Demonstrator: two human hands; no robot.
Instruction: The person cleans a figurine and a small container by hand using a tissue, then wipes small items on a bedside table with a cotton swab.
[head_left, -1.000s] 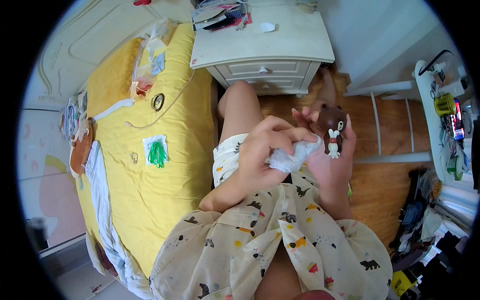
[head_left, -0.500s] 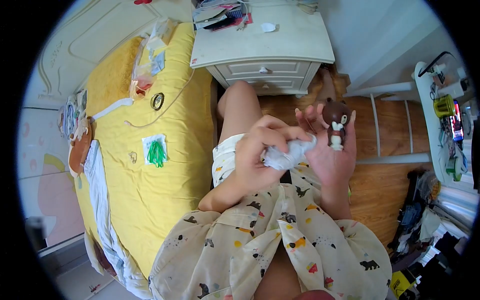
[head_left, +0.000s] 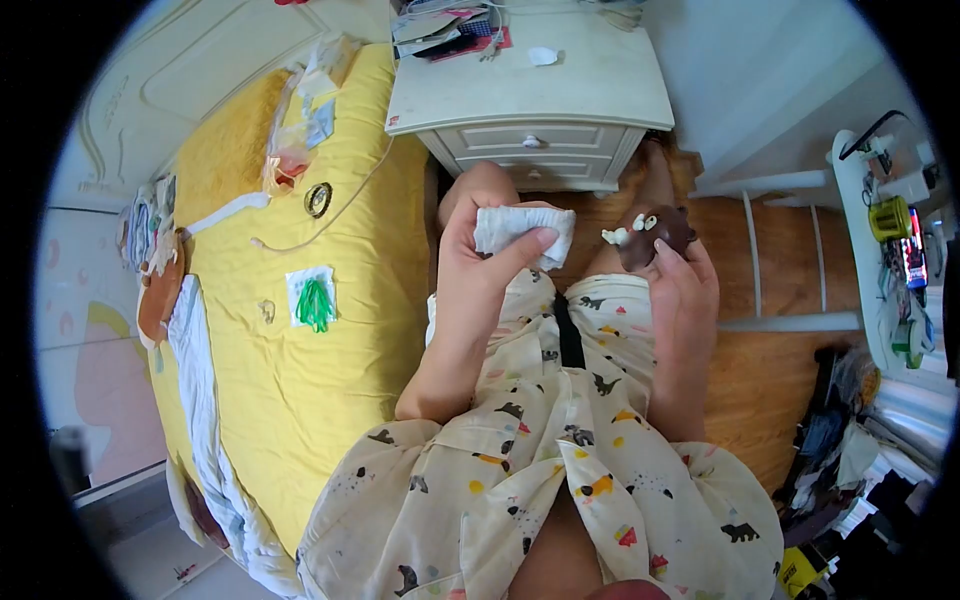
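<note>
In my left hand (head_left: 488, 255) is a folded white tissue (head_left: 522, 230), pinched with the thumb on top and the fingers beneath. My right hand (head_left: 685, 280) grips a small brown bear figurine (head_left: 655, 240) with white parts, its head held by the fingertips and its white end pointing left. Tissue and figurine are apart, both above my lap. Part of the figurine is hidden by my fingers.
To the left lies a yellow-covered bed (head_left: 360, 400) with a green bundle on a small packet (head_left: 312, 300), a dark bracelet-like ring (head_left: 318, 200) and a cable. Ahead stands a white nightstand (head_left: 590, 95). A white shelf (head_left: 868, 290) with small items is at right.
My left hand has drawn away to the left, and the tissue is now flatter instead of bunched. The figurine, upright on my right palm before, is now turned sideways in the fingertips.
</note>
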